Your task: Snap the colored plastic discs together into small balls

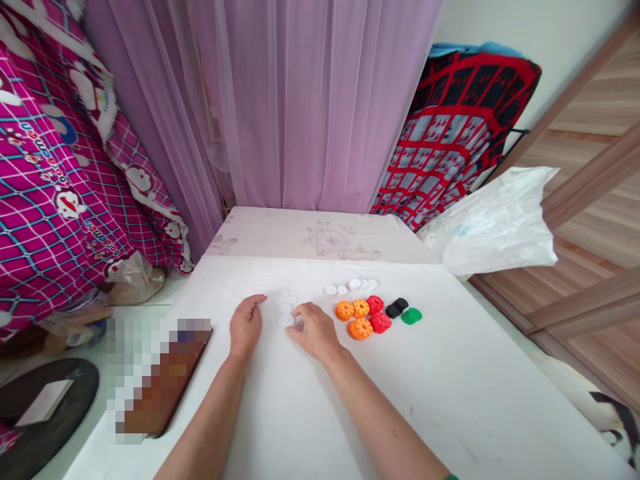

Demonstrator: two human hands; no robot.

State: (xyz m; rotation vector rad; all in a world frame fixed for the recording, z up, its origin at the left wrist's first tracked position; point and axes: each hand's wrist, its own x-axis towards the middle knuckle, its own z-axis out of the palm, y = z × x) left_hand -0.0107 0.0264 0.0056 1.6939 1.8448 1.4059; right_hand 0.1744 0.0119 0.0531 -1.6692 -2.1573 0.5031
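Several white, snowflake-like discs point(284, 312) lie in a loose, pale heap on the white table, hard to tell apart from its surface. At the right edge of this heap, my right hand point(315, 327) rests with thumb and forefinger apart, its fingertips touching the outermost discs. To the left of the heap is my left hand point(247, 323), its fingers stretched toward the right and nothing visible in it. Right of my right hand are small groups of orange discs point(360, 328), red discs point(380, 323), black discs point(397, 308) and green discs point(411, 316).
More white discs point(355, 285) form a row behind the orange ones. A tablet-like dark object point(173, 383), partly pixelated, lies at the table's left edge. A white plastic bag point(500, 223) hangs at the right edge. Purple curtains point(300, 107) hang behind the table.
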